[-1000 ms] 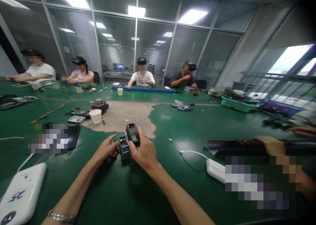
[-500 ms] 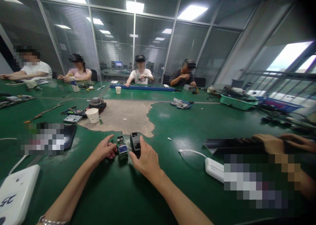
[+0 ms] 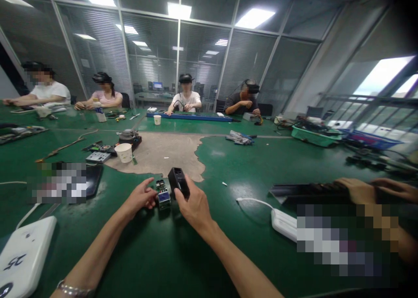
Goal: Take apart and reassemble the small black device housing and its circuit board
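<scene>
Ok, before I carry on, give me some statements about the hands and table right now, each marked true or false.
1. The right hand holds the black casing. True.
2. The small circuit assembly sits inside that casing. False: it is outside, to the casing's left.
3. The left hand is close beside the circuit assembly. True.
4. The green basket stands on the left side of the table. False: it is on the right side.
5. The nearer paper cup lies on its side. False: it stands upright.
</scene>
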`<state>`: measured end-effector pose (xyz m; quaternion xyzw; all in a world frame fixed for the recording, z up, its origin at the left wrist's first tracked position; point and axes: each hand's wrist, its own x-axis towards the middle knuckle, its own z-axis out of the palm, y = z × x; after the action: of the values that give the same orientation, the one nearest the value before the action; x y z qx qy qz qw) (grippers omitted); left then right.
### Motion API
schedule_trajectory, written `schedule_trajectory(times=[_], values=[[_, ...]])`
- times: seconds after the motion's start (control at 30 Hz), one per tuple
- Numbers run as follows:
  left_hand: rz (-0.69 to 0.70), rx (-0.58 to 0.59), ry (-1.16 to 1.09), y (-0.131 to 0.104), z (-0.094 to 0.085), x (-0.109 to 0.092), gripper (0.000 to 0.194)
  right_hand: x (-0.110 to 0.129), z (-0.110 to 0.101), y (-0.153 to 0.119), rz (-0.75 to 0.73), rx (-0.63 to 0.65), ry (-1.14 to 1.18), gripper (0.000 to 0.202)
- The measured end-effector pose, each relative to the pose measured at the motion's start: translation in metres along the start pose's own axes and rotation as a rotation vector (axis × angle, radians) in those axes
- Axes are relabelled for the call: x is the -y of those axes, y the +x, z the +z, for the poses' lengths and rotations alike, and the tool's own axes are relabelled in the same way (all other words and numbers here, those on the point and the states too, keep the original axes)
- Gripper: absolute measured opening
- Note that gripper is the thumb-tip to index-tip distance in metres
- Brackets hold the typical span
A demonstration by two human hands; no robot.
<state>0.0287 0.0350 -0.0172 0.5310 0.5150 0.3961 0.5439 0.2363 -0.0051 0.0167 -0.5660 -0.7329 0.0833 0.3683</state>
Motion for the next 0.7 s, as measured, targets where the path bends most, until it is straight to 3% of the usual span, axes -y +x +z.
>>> schedule_trajectory(times=[0.27, 0.5, 0.7], values=[[0.004, -0.011, 0.029, 0.002, -0.001, 0.004, 0.078, 0.036, 0.011, 0.005, -0.050, 0.097, -0.101, 0.061], [-0.048, -0.068, 0.067, -0.001, 0.000, -0.006, 0.068, 0.044, 0.020, 0.006, -0.057, 0.167, -0.175, 0.072], [-0.048, -0.092, 0.132, 0.004, -0.005, 0.002, 0.067, 0.038, 0.032, -0.009, -0.064, 0.213, -0.200, 0.075]])
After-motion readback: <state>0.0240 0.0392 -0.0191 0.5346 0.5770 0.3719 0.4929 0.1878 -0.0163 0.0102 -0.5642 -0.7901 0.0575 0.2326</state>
